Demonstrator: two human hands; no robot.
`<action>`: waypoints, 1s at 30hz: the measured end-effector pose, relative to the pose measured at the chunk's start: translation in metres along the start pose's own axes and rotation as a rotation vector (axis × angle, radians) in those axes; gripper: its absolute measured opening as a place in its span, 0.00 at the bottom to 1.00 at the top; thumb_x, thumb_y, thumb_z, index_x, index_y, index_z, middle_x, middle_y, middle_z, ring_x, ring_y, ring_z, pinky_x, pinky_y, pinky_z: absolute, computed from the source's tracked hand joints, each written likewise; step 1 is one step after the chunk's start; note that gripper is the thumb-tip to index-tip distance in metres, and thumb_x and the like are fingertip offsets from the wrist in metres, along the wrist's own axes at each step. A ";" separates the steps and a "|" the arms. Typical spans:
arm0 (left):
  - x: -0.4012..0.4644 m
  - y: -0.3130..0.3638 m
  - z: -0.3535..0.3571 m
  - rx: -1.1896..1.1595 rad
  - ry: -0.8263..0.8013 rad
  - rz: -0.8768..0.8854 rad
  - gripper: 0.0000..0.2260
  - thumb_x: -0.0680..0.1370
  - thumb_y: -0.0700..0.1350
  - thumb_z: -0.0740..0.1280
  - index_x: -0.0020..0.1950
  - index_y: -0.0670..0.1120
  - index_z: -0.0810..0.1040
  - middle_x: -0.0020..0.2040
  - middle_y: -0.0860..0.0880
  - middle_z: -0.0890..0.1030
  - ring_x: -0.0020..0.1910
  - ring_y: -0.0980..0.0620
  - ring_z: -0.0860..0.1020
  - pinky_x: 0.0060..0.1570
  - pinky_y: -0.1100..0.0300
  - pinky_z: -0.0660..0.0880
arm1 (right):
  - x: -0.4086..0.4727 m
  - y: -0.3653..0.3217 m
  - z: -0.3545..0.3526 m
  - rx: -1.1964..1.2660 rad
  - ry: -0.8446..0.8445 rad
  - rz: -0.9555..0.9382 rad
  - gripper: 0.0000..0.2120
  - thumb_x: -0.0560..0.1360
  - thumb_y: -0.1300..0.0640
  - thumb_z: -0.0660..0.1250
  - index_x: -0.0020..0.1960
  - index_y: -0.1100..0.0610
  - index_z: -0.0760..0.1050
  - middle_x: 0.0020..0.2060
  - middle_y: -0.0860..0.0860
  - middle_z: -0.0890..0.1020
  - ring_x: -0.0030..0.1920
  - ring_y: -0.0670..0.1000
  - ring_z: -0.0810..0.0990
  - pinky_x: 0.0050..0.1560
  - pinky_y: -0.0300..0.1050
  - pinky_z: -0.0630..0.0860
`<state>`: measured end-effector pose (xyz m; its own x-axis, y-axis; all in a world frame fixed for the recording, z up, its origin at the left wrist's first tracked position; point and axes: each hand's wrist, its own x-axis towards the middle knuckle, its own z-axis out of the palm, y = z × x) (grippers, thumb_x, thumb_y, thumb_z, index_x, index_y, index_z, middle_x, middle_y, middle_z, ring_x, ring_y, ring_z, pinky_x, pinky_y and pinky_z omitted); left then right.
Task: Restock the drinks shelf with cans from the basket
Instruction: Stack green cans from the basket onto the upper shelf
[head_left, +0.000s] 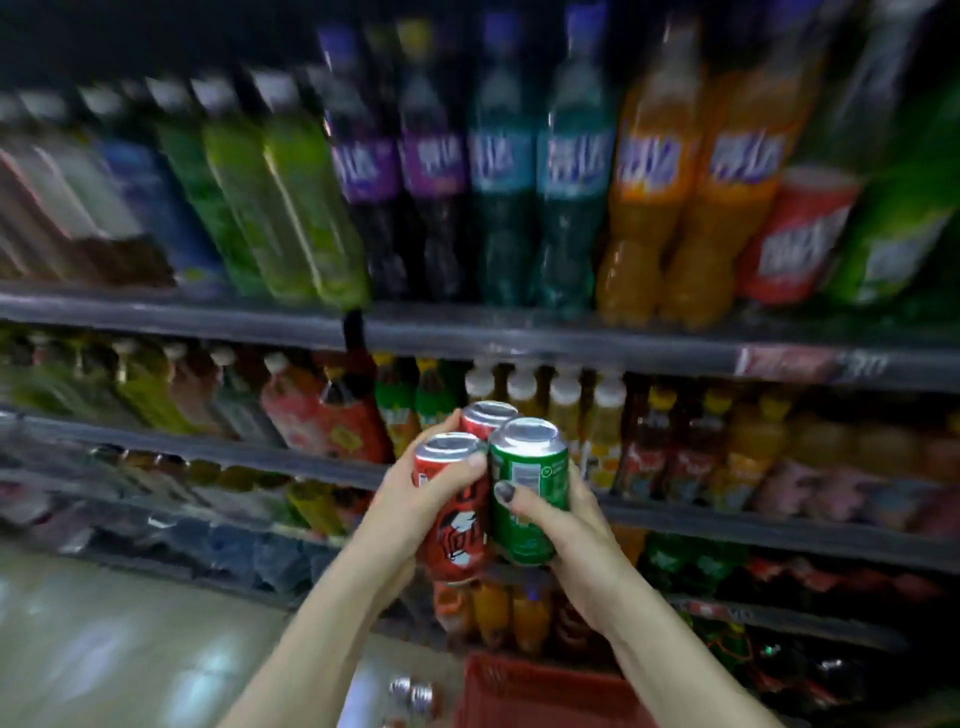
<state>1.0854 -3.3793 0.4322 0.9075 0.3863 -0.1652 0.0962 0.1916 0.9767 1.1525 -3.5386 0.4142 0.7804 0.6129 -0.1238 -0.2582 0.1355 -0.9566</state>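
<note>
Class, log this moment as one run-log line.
left hand: two red cans | right hand: green can | shelving: pending

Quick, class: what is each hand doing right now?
Left hand: grips the near red metal drinks can; a second red can sits behind.
Right hand: grips the green metal drinks can.

Glossy red printed metal can (451, 512) and glossy green metal can (527, 491) — bare silvery tops. Clear plastic bottles of orange drink (675, 208) shine; red plastic basket (540, 691) looks matt.
</note>
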 end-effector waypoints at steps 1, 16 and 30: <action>-0.003 0.030 0.001 0.004 -0.024 0.047 0.31 0.70 0.49 0.76 0.74 0.54 0.75 0.62 0.48 0.86 0.60 0.46 0.85 0.59 0.46 0.81 | 0.000 -0.029 0.011 -0.017 -0.007 -0.052 0.30 0.65 0.50 0.81 0.65 0.41 0.76 0.58 0.46 0.86 0.59 0.48 0.85 0.60 0.49 0.80; -0.009 0.324 0.018 0.037 -0.227 0.610 0.29 0.76 0.50 0.72 0.77 0.51 0.72 0.65 0.44 0.84 0.63 0.42 0.83 0.59 0.46 0.81 | -0.008 -0.316 0.100 -0.224 -0.016 -0.668 0.24 0.71 0.50 0.79 0.65 0.47 0.76 0.57 0.48 0.86 0.58 0.49 0.85 0.60 0.53 0.80; 0.069 0.456 0.053 0.096 -0.244 0.602 0.13 0.81 0.52 0.69 0.59 0.45 0.79 0.42 0.48 0.87 0.40 0.50 0.86 0.45 0.54 0.83 | 0.101 -0.452 0.109 -0.256 0.081 -0.716 0.36 0.57 0.37 0.82 0.61 0.49 0.79 0.53 0.51 0.87 0.55 0.55 0.86 0.62 0.59 0.79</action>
<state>1.2135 -3.3136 0.8732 0.8798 0.1831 0.4388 -0.4315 -0.0799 0.8986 1.2855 -3.4531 0.8631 0.7492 0.3834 0.5400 0.4588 0.2876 -0.8407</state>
